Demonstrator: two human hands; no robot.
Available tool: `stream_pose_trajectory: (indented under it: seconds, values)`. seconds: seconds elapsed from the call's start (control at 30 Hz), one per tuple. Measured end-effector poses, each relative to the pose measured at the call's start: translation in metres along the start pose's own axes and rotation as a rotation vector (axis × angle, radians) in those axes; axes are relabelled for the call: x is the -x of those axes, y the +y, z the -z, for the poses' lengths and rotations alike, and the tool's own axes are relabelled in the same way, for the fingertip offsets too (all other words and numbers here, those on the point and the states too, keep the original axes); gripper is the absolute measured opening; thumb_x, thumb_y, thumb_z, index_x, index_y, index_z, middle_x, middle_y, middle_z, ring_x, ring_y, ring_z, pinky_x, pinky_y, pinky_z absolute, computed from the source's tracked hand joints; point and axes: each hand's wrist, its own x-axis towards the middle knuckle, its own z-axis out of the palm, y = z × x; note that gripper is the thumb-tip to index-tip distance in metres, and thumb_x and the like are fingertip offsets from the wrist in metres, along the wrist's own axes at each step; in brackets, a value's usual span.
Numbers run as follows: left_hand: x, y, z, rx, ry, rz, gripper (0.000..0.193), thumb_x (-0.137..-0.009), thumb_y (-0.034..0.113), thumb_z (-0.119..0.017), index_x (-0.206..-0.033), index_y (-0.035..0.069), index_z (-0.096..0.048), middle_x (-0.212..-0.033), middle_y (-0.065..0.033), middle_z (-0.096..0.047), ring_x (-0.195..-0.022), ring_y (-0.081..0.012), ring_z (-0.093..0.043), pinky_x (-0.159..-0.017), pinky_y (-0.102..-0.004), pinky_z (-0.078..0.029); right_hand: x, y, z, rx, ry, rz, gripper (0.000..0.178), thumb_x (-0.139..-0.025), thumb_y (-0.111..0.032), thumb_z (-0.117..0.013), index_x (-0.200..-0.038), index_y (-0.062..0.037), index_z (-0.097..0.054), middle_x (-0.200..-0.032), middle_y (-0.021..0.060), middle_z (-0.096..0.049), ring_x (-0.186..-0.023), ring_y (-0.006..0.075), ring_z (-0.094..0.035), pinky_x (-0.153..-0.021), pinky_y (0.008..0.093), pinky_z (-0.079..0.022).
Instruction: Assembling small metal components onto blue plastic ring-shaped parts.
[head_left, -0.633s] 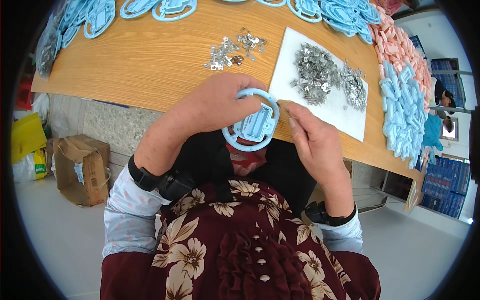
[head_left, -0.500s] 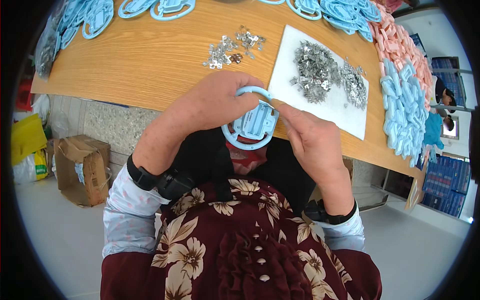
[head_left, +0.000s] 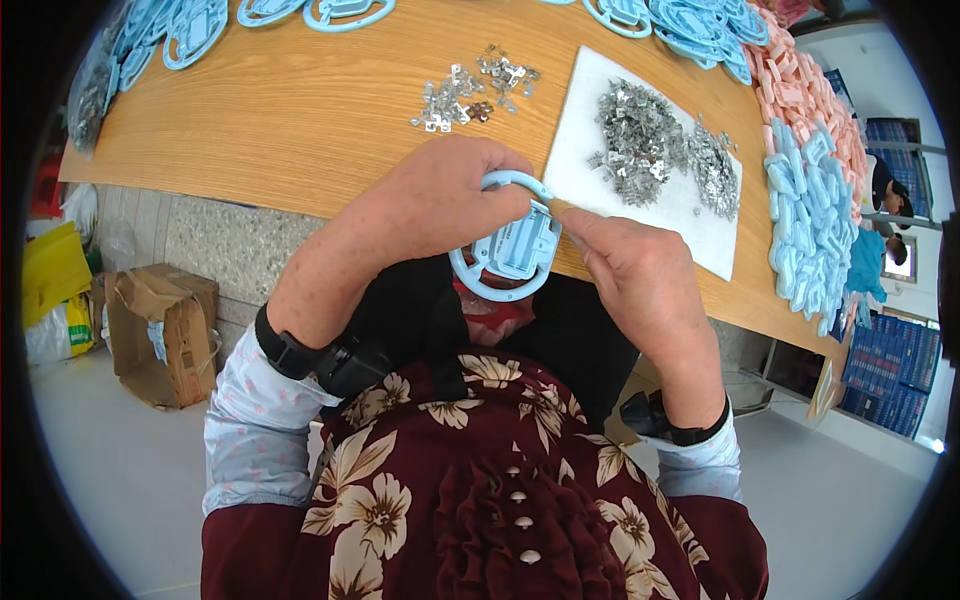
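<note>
My left hand (head_left: 465,190) grips a light blue plastic steering-wheel-shaped part (head_left: 518,248) by its ring, thumb laid over the upper rim. The part is tilted above my lap at the table's edge, its recessed rectangular compartment facing up. Close by the compartment's upper right corner, my right hand (head_left: 640,270) has thumb and forefinger pinched together. What sits between those fingertips is too small to make out. Beyond my hands lies a loose scatter of small metal contact pieces (head_left: 448,98). More metal pieces (head_left: 640,140) are heaped on a white foam sheet (head_left: 575,155) to the right.
Blue wheel-shaped parts (head_left: 195,30) line the far side of the wooden table (head_left: 270,110). Pink plastic parts (head_left: 800,90) and small blue parts (head_left: 808,235) are piled along its right end. A cardboard box (head_left: 165,340) stands on the floor at left.
My right fingertips have drawn slightly right, away from the part's compartment corner. The view has shifted a little; my left hand keeps its grip on the blue part.
</note>
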Motion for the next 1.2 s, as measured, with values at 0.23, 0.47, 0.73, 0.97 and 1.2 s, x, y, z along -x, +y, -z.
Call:
stream_pose_trajectory:
  seconds: [0.23,0.47,0.73,0.97,1.2]
  values:
    - [0.003,0.01,-0.003,-0.125,0.052,0.006,0.036,-0.088,0.019,-0.06,-0.116,-0.002,-0.069,-0.09,-0.0084,-0.073,-0.081,-0.0107,-0.068,-0.073,-0.028,-0.055,-0.001,-0.005,0.007,-0.001,-0.006,-0.02,0.017,-0.093,-0.013,-0.062,-0.109,-0.0101,-0.067,-0.079,0.0179,-0.067,-0.071,0.0354,-0.066,-0.061,0.0426,-0.052]
    - [0.007,-0.001,-0.01,0.496,0.018,-0.009,0.041,-0.093,0.013,-0.048,-0.13,-0.002,-0.06,-0.11,-0.0061,-0.07,-0.094,-0.0108,-0.066,-0.083,-0.0272,-0.053,0.017,-0.004,-0.005,-1.103,0.118,-0.451,0.028,-0.105,-0.025,-0.058,-0.112,0.001,-0.065,-0.077,0.0,-0.062,-0.068,0.0081,-0.051,-0.062,0.0246,-0.044]
    - [0.011,0.006,-0.029,0.792,0.019,-0.14,0.045,-0.104,0.027,-0.049,-0.139,-0.002,-0.052,-0.124,-0.015,-0.066,-0.109,-0.0224,-0.066,-0.082,-0.0324,-0.057,0.0,-0.021,0.004,-1.07,0.377,-0.257,0.02,-0.106,-0.017,-0.053,-0.118,-0.0033,-0.06,-0.076,-0.0063,-0.048,-0.062,0.002,-0.04,-0.054,0.0192,-0.033]
    - [0.012,-0.006,-0.034,0.905,-0.031,-0.268,0.049,-0.106,0.03,-0.052,-0.145,0.001,-0.049,-0.135,-0.0146,-0.061,-0.121,-0.0224,-0.062,-0.095,-0.0336,-0.055,-0.003,-0.017,-0.021,-0.621,0.453,-0.068,0.028,-0.095,0.002,-0.061,-0.122,-0.0047,-0.067,-0.106,0.0198,-0.072,-0.106,0.0305,-0.071,-0.08,0.0363,-0.058]
    - [0.009,-0.001,-0.035,0.994,-0.14,-0.267,0.052,-0.105,0.031,-0.054,-0.147,0.001,-0.047,-0.139,-0.0146,-0.059,-0.12,-0.0199,-0.062,-0.094,-0.0281,-0.053,-0.001,-0.015,-0.03,-0.353,0.446,-0.007,0.043,-0.085,0.002,-0.068,-0.126,-0.009,-0.067,-0.085,0.0143,-0.066,-0.081,0.0284,-0.07,-0.065,0.0378,-0.055]
